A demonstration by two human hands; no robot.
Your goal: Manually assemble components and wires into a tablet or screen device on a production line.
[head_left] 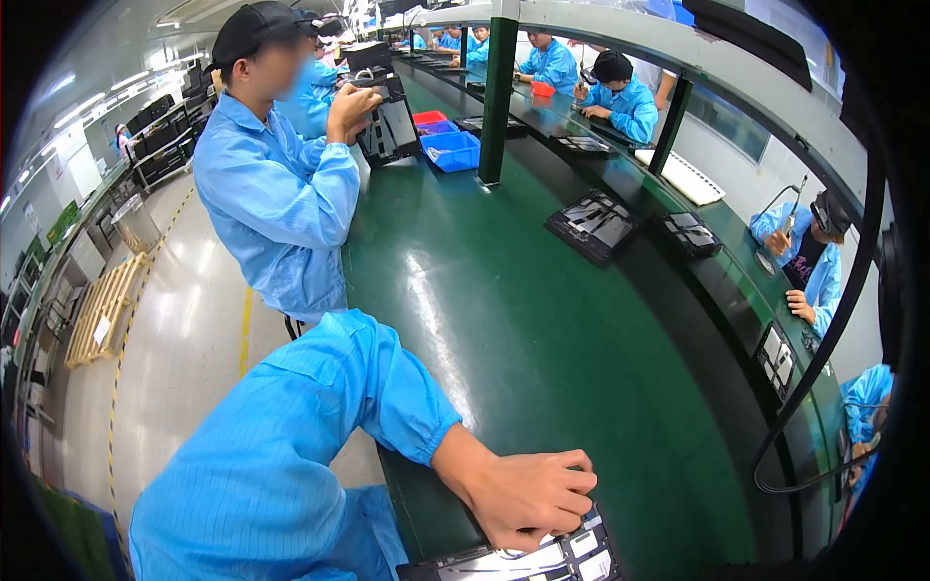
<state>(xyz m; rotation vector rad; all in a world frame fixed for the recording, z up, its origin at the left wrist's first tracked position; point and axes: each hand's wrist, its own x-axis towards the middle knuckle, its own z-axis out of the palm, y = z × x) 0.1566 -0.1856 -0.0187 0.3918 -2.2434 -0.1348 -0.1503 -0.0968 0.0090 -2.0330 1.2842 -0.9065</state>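
Note:
My left hand [523,496] reaches in from the lower left in a blue sleeve, palm down over the green bench. Its fingers are bent and closed over the far edge of an opened flat electronic device [593,564], and the fingertips are hidden, so what they pinch cannot be made out. That device has a black frame with silver and white panels inside, and the lower edge of the picture cuts it off. My right hand is out of view.
A co-worker in blue [276,194] at the left holds up a similar device [392,131]. Blue bins [451,153] stand by a green post [497,107]. More opened devices [593,225] lie along the dark belt [668,300]. A black cable [814,387] hangs at the right.

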